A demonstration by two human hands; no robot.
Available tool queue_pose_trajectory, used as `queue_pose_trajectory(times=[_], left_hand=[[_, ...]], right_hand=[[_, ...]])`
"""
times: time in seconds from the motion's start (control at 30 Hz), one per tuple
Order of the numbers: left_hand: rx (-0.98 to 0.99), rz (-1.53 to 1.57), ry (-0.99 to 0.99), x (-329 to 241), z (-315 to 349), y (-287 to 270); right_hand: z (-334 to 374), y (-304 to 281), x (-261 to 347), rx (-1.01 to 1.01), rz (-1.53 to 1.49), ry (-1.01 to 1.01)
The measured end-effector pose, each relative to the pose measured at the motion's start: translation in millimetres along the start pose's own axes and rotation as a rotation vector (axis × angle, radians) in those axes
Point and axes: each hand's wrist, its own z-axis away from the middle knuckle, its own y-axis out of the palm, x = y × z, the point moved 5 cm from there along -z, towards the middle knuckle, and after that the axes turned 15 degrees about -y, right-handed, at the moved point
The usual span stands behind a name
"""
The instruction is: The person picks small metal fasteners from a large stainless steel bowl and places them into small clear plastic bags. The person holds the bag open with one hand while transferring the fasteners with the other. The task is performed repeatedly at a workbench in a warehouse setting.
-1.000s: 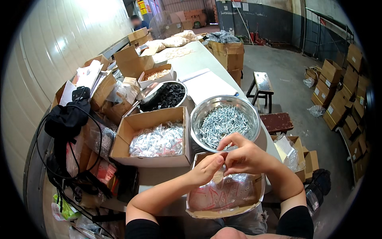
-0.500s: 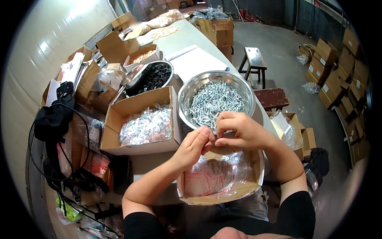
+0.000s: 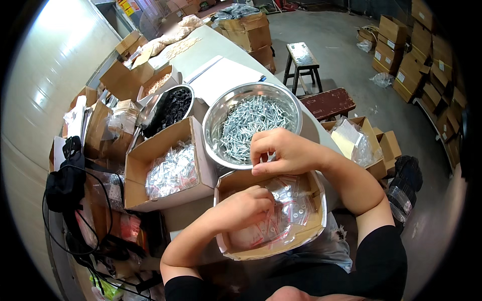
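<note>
My left hand [image 3: 246, 208] is down in the near cardboard box [image 3: 321, 220], fingers curled and pressed together at its small clear plastic bags [image 3: 296, 210]. The bags have red lines, and several hold small round washers. What the fingertips grip is hidden. My right hand [image 3: 281, 150] is over the box's far edge, beside the near rim of a steel bowl [image 3: 212, 145]. Its thumb and fingers are curled in a pinch; anything between them is too small to make out. Silvery screws [image 3: 256, 120] fill much of the bowl.
Left of the bowl, another cardboard box [image 3: 203, 165] holds filled clear bags [image 3: 173, 170]. Behind it stands a metal bowl of black pieces [image 3: 173, 108]. White paper [image 3: 221, 78] lies on the table [image 3: 201, 45]. A stool [image 3: 303, 57], a dark red bench [image 3: 329, 103] and stacked cartons [image 3: 411, 75] are to the right.
My hands, close together before, have moved apart. The left has gone down into the near box among the bags; the right stays near the bowl rim. The view has shifted slightly.
</note>
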Motion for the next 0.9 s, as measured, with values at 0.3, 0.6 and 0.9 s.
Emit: queue_pose_trajectory(times=[0.3,0.6,0.9], left_hand=[[-0.048,1.392,-0.077,26,1,-12],[-0.268,0.937,-0.104,23,-3,-14],[-0.725,1.039,-0.104,23,10,-28]], right_hand=[[-1,6,13,0.112,-0.117,-0.11],[4,2,4,0.053,-0.015,-0.033],[5,2,-4,-0.043,-0.042,0.202]])
